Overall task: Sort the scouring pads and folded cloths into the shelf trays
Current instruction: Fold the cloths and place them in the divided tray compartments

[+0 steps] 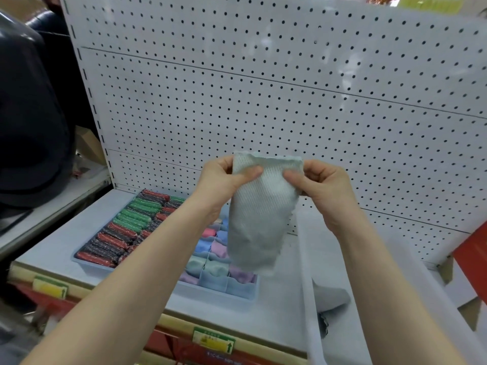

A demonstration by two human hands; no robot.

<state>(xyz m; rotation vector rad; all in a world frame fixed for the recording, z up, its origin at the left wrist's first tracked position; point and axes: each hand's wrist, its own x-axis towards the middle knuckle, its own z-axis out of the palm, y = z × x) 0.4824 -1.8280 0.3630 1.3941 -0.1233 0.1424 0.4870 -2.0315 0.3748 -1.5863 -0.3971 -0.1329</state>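
A pale grey-green waffle-weave cloth [263,206] hung in the air above the shelf, held by its top edge with its long axis running downward and its lower end dangling just over the divided tray [238,287]. The left hand [226,177] pinched the upper left corner, thumb laid across the front of the fabric, and the right hand [320,185] pinched the upper right corner in the same way, so the cloth lay between and below both grips. The tray's compartments held folded cloths [210,267] in blue, pink, lilac and green; beside it on the left, a second tray [87,262] was packed with red and green rolled scouring pads [126,227]. Another grey cloth [332,296] seemed to lie in a translucent bin [308,259] at the right, though its wall blurred the shape. The hanging cloth probably needed folding before it went down, and the left hand stood nearer the compartments. White pegboard [290,83] backed the shelf.
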